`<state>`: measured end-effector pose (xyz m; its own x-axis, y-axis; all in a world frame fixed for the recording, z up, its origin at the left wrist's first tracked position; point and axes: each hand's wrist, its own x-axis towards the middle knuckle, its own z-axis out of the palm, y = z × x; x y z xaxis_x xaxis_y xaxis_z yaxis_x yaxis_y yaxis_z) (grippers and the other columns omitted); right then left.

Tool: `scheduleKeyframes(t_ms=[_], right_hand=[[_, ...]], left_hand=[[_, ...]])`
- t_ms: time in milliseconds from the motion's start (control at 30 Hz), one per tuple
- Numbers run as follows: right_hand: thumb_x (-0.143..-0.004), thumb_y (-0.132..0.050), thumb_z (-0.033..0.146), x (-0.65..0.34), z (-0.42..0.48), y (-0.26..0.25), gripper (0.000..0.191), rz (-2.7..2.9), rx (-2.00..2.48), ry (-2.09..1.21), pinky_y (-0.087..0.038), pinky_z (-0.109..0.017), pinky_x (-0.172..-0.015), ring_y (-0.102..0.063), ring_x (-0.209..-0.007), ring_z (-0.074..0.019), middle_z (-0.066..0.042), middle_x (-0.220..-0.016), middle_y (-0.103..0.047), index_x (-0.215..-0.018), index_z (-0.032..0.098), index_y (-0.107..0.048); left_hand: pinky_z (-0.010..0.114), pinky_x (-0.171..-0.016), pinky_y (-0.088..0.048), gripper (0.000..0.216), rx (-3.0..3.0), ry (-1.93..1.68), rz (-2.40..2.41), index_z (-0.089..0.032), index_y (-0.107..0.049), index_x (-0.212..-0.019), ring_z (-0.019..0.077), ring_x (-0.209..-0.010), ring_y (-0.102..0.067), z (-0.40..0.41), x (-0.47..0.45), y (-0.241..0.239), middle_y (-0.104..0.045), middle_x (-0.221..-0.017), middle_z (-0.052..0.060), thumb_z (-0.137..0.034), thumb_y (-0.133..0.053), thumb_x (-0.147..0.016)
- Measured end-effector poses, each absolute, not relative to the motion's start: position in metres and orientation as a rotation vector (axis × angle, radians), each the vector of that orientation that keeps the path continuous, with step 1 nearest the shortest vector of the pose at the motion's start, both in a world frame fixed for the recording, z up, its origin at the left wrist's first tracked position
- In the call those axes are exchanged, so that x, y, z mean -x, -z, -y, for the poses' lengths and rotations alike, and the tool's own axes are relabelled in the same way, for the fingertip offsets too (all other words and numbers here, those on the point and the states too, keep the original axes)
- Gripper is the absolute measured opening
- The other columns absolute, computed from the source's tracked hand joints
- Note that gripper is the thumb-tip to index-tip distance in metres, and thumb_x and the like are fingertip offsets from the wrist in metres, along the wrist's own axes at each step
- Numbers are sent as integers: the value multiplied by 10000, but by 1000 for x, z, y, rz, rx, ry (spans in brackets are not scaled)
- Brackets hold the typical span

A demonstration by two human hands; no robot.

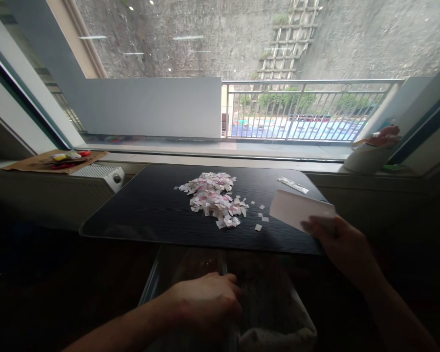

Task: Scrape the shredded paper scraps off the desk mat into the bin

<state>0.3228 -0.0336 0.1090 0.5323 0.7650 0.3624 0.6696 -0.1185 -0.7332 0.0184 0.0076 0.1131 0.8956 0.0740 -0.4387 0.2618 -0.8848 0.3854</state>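
Left grip (209,298): nearest the camera, below the counter's near edge, back of the hand uppermost, fingers bent downward; whether they stand apart or pinch something I cannot tell, their undersides being hidden.
Dark counter (139,210): wood-grained, with rounded corners, set before the window; it carries the paper heap, the loose squares and the packet.
Container (304,318): under the counter's near edge, pale along its near right side, otherwise too dim to make out; the left grip is over it.
Right grip (342,244): clamped on the right end of the pale card, just off the counter's right side.
Paper heap (216,200): small white and pinkish pieces piled around the counter's middle, well apart from both grips, beyond the left one and left of the right one. It should handle as light, loose and easily scattered; best gathered low from the sides.
Pale card (293,210): reaching leftward from the right grip towards the heap, apart from it. It looks light and fairly stiff, perhaps smooth enough to slide; an end is the sensible hold.
Packet (293,185): slim, shiny, lying beyond the card, probably light and slippery.
Loose squares (258,227): scattered between heap and card; flimsy, likely best pinched by an edge.
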Motion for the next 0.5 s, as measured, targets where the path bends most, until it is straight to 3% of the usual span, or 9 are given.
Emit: scheduleKeyframes(t_ms=[300,500], right_hand=[[-782,-674,494,-309,23,-102,283,1233,1743,-153,-562,-381,-720,-734,-786,-285,-40,-789,-791,-877,237,-744],[-755,-727,494,-316,23,-91,242,1268,1704,-323,-582,-381,-664,-741,-735,-284,-28,-724,-789,-750,252,-740]], left_hand=[[316,-609,-337,295,-2639,515,-201,-224,-731,-977,234,-990,-568,-11,-7,-107,-677,-975,29,-241,-752,-683],[317,-624,-348,272,-2641,542,-205,-220,-729,-947,226,-948,-553,-11,-5,-111,-667,-941,31,-249,-755,-679]])
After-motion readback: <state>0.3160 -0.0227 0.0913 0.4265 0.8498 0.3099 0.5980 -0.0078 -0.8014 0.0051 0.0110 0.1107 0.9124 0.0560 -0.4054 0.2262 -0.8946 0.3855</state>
